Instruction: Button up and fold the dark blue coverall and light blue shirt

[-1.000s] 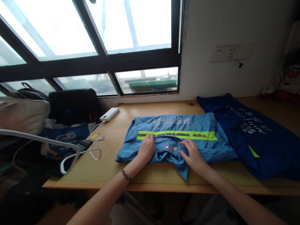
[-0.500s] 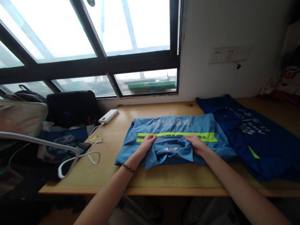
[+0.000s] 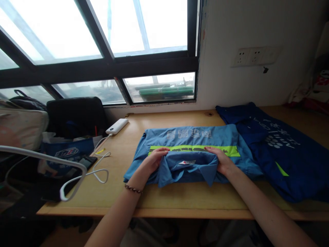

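Observation:
A light blue shirt (image 3: 221, 137) with a neon yellow stripe and white lettering lies partly folded on the wooden table (image 3: 123, 151). Its collar end, with a small white label, is bunched up at the near edge. My left hand (image 3: 151, 161) grips the left side of that bunched collar part, fingers curled into the cloth. On the right side of the same fold, my right hand (image 3: 222, 161) has its fingers closed on the fabric. A beaded bracelet sits on my left wrist.
A dark blue garment (image 3: 280, 147) lies spread at the table's right. A white power bank (image 3: 117, 126) with a white cable (image 3: 100, 168) is at the left rear. Bags (image 3: 74, 116) and a white hanger (image 3: 51, 161) crowd the left side. A window and wall sockets (image 3: 253, 56) are behind.
My hands went from lying on the shirt's collar to gripping its two sides. They drew the collar part together and pushed it up toward the yellow stripe.

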Demonstrator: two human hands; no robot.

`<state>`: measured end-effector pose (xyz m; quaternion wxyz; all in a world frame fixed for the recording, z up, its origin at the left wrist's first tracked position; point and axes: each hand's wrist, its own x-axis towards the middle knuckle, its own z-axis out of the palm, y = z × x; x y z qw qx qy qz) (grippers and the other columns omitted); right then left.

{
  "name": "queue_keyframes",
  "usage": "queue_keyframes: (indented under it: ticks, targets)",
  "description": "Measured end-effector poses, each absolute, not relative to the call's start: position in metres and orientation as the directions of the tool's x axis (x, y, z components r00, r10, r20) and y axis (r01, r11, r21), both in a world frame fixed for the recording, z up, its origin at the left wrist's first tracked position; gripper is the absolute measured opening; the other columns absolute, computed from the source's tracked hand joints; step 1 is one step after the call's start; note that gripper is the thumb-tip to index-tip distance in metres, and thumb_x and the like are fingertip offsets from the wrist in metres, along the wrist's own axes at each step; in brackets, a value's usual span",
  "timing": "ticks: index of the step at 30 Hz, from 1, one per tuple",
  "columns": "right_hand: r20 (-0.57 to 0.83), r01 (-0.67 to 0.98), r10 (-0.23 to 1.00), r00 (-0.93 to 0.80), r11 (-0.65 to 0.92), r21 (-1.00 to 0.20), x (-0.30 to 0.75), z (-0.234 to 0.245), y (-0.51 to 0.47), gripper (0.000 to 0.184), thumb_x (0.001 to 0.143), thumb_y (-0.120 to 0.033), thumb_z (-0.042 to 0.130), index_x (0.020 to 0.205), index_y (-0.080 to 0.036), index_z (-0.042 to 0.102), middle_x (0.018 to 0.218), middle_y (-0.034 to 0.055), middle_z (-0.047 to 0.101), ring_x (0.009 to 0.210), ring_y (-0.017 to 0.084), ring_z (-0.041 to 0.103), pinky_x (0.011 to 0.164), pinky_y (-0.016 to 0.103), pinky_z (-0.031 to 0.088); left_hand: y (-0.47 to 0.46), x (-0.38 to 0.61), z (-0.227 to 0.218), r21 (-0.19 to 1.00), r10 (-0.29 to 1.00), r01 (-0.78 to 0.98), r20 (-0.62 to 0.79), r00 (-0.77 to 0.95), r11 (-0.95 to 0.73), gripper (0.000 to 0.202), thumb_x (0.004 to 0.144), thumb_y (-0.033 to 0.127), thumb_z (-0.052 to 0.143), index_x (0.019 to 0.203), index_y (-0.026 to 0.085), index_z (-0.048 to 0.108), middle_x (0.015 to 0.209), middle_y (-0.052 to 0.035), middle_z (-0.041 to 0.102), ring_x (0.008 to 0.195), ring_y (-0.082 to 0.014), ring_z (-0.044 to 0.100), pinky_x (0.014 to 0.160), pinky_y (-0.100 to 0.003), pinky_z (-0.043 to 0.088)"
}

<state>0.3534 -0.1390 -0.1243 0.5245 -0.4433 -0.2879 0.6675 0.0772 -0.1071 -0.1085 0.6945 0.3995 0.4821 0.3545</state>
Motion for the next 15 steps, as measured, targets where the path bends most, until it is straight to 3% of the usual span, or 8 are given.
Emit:
queue_keyframes:
  ticks: [4,9,12,15]
  targets:
    - [-0.326,-0.537,0.938,-0.120,-0.338,-0.773,0.3537,-0.1187,-0.1398,0.011,0.063,-0.016,0.063,0.073,-0.014,0.059,0.063,0.0003,0.063,0.054,0.010,0.058,0.055,0.021,0.047,-0.1087,0.0708,-0.1068,0.944,0.905,0.116,-0.331,0.268,0.310,0.026,0.062,0.030,0.065,0.081,0.013,0.058,0.061,0.0028,0.053,0.046,-0.0048,0.046,0.039,-0.014,0.030]
    - [-0.324,-0.520,0.939,-0.115,-0.334,-0.786,0.3515,-0.1157,-0.1419,0.011,0.062,-0.018,0.064,0.071,-0.015,0.059,0.059,-0.0017,0.062,0.051,0.010,0.056,0.054,0.021,0.046,-0.1094,0.0705,-0.1092,0.942,0.935,0.266,-0.269,0.231,0.205,0.027,0.061,0.030,0.065,0.081,0.013,0.057,0.057,0.0039,0.052,0.044,-0.0044,0.043,0.039,-0.014,0.027]
    - [-0.304,-0.471,0.945,-0.123,-0.325,-0.820,0.3516,-0.1141,-0.1432,0.013,0.062,-0.020,0.065,0.073,-0.015,0.060,0.061,-0.0016,0.062,0.052,0.010,0.056,0.054,0.022,0.046,-0.1092,0.0708,-0.1073,0.942,0.928,0.213,-0.306,0.214,0.261,0.024,0.061,0.023,0.066,0.080,0.013,0.057,0.058,0.0029,0.054,0.045,-0.0051,0.045,0.040,-0.014,0.031]
    - [-0.306,-0.392,0.943,-0.129,-0.332,-0.858,0.3512,-0.1139,-0.1447,0.015,0.062,-0.022,0.065,0.074,-0.015,0.061,0.065,0.0008,0.064,0.055,0.013,0.058,0.056,0.025,0.047,-0.1076,0.0675,-0.1031,0.917,0.889,0.008,-0.389,0.240,0.399,0.022,0.062,0.016,0.064,0.083,0.013,0.057,0.066,-0.0006,0.059,0.054,-0.0084,0.053,0.048,-0.018,0.042]
